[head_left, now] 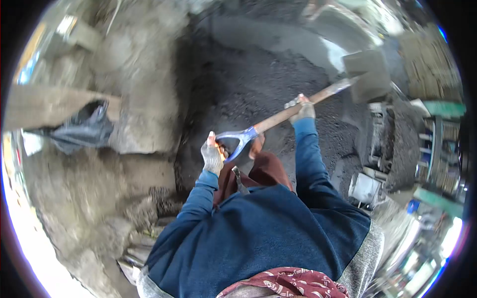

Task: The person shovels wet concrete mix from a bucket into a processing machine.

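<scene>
A shovel (278, 118) with a wooden shaft and a blue D-shaped handle slants across the middle of the head view. My left hand (212, 155), in a grey fingerless glove, is closed on the end grip of the handle. Further along, my right hand (301, 108), gloved too, wraps round the wooden shaft. The flat grey blade (367, 74) points to the upper right, beside a heap of pale grey material. Below the shaft lies dark, crumbly soil-like material (248, 82). Whether the blade carries anything is hard to tell.
A rough earthen or concrete wall (149, 99) rises on the left, with a wooden plank (54, 107) and a black plastic bag (82, 131) on it. Right of me stand a white container (364, 189), stacked boards (430, 67) and green-edged shelving (442, 109).
</scene>
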The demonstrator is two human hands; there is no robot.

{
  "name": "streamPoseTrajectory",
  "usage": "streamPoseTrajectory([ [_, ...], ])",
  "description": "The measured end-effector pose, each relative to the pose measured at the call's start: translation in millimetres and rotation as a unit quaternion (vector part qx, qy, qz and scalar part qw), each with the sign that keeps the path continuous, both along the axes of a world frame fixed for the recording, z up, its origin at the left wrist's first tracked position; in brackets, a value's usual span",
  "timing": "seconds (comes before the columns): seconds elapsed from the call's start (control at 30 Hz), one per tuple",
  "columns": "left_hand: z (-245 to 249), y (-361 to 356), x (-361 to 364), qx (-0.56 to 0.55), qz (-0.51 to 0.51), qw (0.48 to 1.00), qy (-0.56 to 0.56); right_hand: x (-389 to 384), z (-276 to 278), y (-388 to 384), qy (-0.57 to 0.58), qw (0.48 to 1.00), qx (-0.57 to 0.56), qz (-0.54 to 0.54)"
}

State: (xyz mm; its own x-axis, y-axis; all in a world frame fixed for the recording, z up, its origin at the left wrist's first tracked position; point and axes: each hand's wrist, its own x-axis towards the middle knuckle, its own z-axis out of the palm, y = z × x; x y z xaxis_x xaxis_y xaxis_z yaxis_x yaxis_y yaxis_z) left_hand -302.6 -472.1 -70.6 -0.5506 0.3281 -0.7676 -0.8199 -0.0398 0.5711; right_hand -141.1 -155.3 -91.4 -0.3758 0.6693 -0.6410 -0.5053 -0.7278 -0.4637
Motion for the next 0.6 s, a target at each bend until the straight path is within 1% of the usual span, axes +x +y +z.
streamPoseTrajectory([
  [0.03,-19.9,-40.2,-1.6,-0.029,0.037,0.999,-0.012,-23.5,-45.2,-23.6,-0.004,0.998,-0.030,0.056],
  [0.07,-44.2,-85.7,1.5,-0.059,0.072,0.995,-0.024,-54.7,-85.1,-61.4,-0.116,0.987,-0.083,0.074],
  [0.1,-90.1,-147.5,18.8,-0.036,0.127,0.990,-0.047,-77.7,-120.5,-106.7,-0.227,0.961,-0.131,0.089],
  [0.13,-134.3,-221.4,38.2,-0.014,0.180,0.981,-0.067,-86.2,-150.6,-164.8,-0.229,0.958,-0.126,0.116],
  [0.17,-149.9,-291.2,67.7,0.061,0.218,0.973,-0.039,-87.9,-191.5,-221.7,-0.297,0.924,-0.154,0.187],
  [0.2,-141.2,-350.3,96.7,-0.026,0.237,0.970,-0.056,-76.2,-260.1,-288.9,-0.245,0.918,-0.192,0.246],
  [0.23,-132.4,-408.0,124.6,-0.114,0.253,0.958,-0.078,-81.2,-253.9,-348.6,-0.341,0.869,-0.158,0.321],
  [0.27,-123.0,-463.5,151.3,-0.196,0.267,0.938,-0.104,-77.1,-259.1,-401.9,-0.267,0.863,-0.248,0.350],
  [0.3,-78.4,-472.0,154.1,-0.248,0.305,0.912,-0.119,-73.9,-263.3,-453.9,-0.197,0.838,-0.332,0.385],
  [0.33,-57.3,-470.2,156.1,-0.293,0.328,0.889,-0.124,-73.5,-256.9,-495.4,-0.212,0.834,-0.349,0.371],
  [0.37,-34.4,-466.6,157.1,-0.339,0.350,0.864,-0.129,-68.0,-266.1,-532.1,-0.186,0.818,-0.408,0.359],
  [0.4,-25.1,-502.0,172.7,-0.363,0.314,0.868,-0.128,-67.0,-278.5,-557.9,-0.160,0.798,-0.467,0.345],
  [0.5,-33.6,-462.4,140.7,-0.419,0.325,0.835,-0.148,-96.2,-298.4,-566.4,-0.240,0.760,-0.453,0.400],
  [0.53,-54.4,-440.6,124.1,-0.415,0.314,0.843,-0.138,-104.9,-310.7,-544.2,-0.209,0.785,-0.426,0.399],
  [0.57,-86.7,-412.0,104.4,-0.407,0.291,0.860,-0.099,-113.2,-345.5,-522.3,-0.204,0.800,-0.374,0.424],
  [0.6,-123.0,-378.4,83.5,-0.404,0.267,0.874,-0.046,-124.5,-382.1,-490.1,-0.220,0.822,-0.338,0.403],
])
